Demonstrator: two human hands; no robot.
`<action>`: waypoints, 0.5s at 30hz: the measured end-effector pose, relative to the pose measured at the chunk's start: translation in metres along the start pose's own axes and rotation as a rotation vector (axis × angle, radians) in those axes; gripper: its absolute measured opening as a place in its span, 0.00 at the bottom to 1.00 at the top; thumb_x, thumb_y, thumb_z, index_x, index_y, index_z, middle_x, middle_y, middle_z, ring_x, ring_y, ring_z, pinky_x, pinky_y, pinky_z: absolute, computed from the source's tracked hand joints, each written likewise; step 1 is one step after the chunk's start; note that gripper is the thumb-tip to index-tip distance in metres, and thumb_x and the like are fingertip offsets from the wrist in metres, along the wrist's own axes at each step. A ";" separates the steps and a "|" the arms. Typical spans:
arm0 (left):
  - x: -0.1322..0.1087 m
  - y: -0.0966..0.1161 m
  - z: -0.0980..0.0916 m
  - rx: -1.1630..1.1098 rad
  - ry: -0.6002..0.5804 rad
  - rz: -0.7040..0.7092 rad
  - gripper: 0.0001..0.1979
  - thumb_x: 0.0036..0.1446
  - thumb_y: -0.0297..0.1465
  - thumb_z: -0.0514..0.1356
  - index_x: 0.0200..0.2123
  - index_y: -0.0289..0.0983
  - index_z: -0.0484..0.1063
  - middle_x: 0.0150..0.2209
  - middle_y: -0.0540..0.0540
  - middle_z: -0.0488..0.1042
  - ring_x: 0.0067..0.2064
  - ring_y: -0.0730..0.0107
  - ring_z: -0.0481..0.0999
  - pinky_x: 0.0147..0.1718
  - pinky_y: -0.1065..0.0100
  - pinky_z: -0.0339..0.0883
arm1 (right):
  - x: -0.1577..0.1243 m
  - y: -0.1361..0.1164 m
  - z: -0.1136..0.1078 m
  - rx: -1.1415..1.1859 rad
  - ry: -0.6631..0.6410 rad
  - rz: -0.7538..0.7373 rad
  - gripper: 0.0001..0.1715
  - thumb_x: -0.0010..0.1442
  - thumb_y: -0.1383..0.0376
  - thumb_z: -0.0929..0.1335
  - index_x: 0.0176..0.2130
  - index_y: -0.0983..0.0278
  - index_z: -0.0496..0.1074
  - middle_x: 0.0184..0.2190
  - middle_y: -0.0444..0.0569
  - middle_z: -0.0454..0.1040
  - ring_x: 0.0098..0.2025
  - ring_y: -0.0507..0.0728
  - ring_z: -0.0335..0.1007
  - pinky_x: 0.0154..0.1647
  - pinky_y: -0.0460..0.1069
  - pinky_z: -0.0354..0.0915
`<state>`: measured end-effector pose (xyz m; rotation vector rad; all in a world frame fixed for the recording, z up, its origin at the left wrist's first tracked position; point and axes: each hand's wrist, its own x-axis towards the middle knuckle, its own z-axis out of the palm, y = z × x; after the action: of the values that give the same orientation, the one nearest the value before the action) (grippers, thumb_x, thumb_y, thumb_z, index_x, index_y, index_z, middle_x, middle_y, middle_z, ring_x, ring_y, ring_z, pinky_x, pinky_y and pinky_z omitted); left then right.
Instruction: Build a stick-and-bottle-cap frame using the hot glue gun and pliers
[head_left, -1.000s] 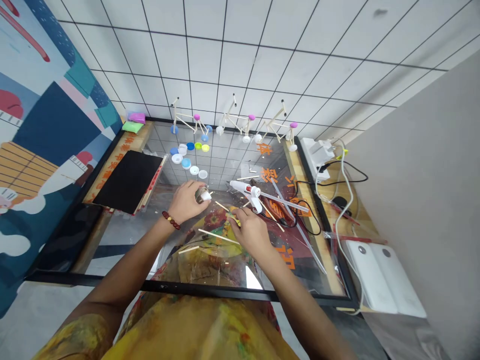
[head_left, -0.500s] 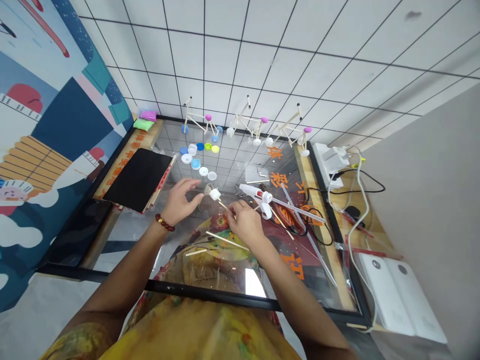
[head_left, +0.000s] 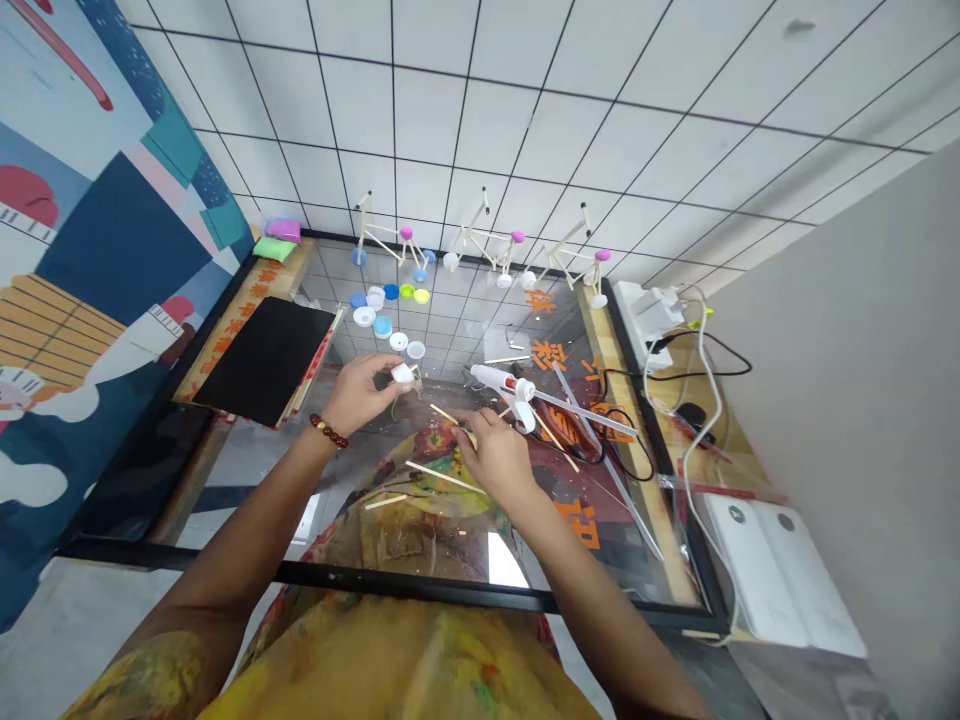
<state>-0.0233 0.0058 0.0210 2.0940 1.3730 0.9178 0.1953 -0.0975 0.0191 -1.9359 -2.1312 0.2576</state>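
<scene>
My left hand [head_left: 365, 390] is over the glass tabletop [head_left: 315, 455], its fingers pinched on a small white bottle cap [head_left: 403, 373]. My right hand [head_left: 496, 452] rests on the glass a little to the right, fingers closed on a thin wooden stick [head_left: 444, 412] that points toward the cap. A white hot glue gun [head_left: 504, 383] lies just beyond my right hand. Loose wooden sticks [head_left: 441, 477] lie on the glass between my arms.
Several coloured bottle caps [head_left: 384, 305] sit farther back. Three stick-and-cap models [head_left: 480, 243] stand along the tiled wall. A black board [head_left: 266, 355] lies at the left. A power strip [head_left: 651, 312], cables and a white box [head_left: 780, 570] are at the right.
My left hand, open half a second ago, has closed on the white cap again. My right hand keeps hold of the stick. The view shifted slightly.
</scene>
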 end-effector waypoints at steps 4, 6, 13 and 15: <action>-0.006 0.001 0.006 0.128 -0.076 0.049 0.14 0.48 0.34 0.68 0.40 0.40 0.77 0.38 0.46 0.80 0.44 0.58 0.77 0.47 0.57 0.68 | 0.017 -0.008 0.002 0.005 -0.041 0.025 0.11 0.66 0.65 0.63 0.40 0.63 0.75 0.37 0.51 0.75 0.35 0.57 0.72 0.32 0.48 0.59; -0.010 0.003 0.007 0.144 -0.047 0.104 0.17 0.48 0.35 0.69 0.43 0.40 0.77 0.42 0.44 0.79 0.47 0.56 0.76 0.49 0.56 0.68 | 0.018 -0.007 0.003 0.080 -0.010 0.027 0.10 0.64 0.67 0.63 0.38 0.63 0.74 0.35 0.50 0.75 0.36 0.57 0.72 0.33 0.48 0.60; -0.023 0.022 -0.006 0.101 0.107 0.282 0.12 0.60 0.33 0.60 0.47 0.41 0.73 0.46 0.45 0.77 0.49 0.63 0.75 0.52 0.60 0.68 | 0.010 -0.005 0.006 0.351 0.202 -0.011 0.09 0.65 0.64 0.62 0.37 0.63 0.72 0.34 0.48 0.75 0.37 0.56 0.72 0.39 0.48 0.62; -0.023 0.022 -0.004 0.134 0.112 0.230 0.16 0.57 0.34 0.63 0.49 0.40 0.72 0.48 0.43 0.76 0.51 0.60 0.75 0.52 0.59 0.67 | 0.013 -0.009 0.008 0.267 0.152 -0.005 0.08 0.64 0.65 0.63 0.37 0.62 0.72 0.34 0.48 0.75 0.36 0.56 0.72 0.35 0.48 0.61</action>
<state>-0.0197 -0.0235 0.0324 2.3721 1.2985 1.0749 0.1832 -0.0855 0.0148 -1.7401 -1.8978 0.3614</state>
